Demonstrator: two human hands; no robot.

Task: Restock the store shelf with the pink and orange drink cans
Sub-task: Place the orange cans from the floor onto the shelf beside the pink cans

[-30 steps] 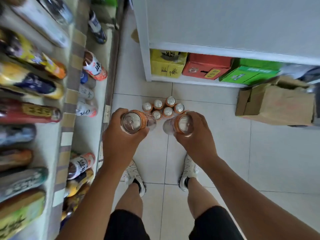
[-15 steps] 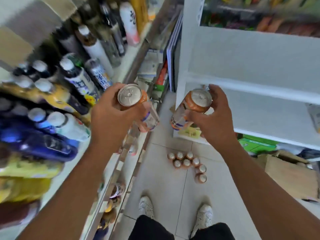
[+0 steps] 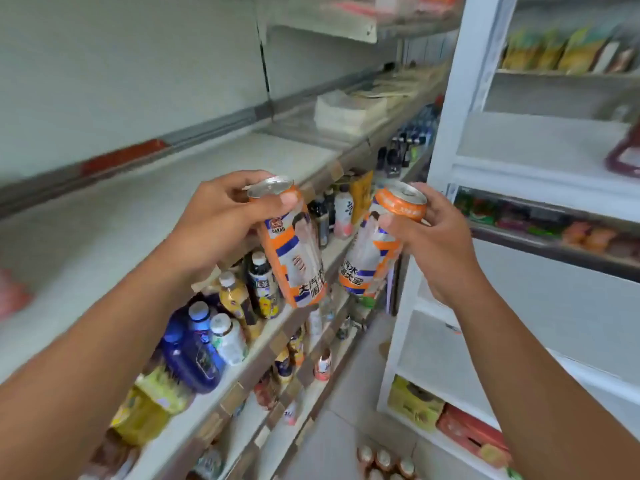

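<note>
My left hand (image 3: 221, 216) grips an orange and white drink can (image 3: 294, 258) by its top, with the can hanging tilted. My right hand (image 3: 426, 233) holds a second orange can (image 3: 367, 265) the same way, leaning toward the first. Both cans hover in front of the edge of a wide bare white shelf (image 3: 145, 209) on the left. Several more cans (image 3: 384, 462) of the same kind stand on the floor at the bottom edge of the view.
Below the bare shelf, lower shelves hold bottled drinks (image 3: 207, 341). A white shelving unit (image 3: 446, 140) stands at the right with snack packs and coloured cartons (image 3: 443, 414) at its base. Stacked white items (image 3: 349, 109) lie further along the upper shelf.
Both hands have risen from near the floor to the height of the bare shelf with a can each. The view has swung up from the floor cans to the shelves.
</note>
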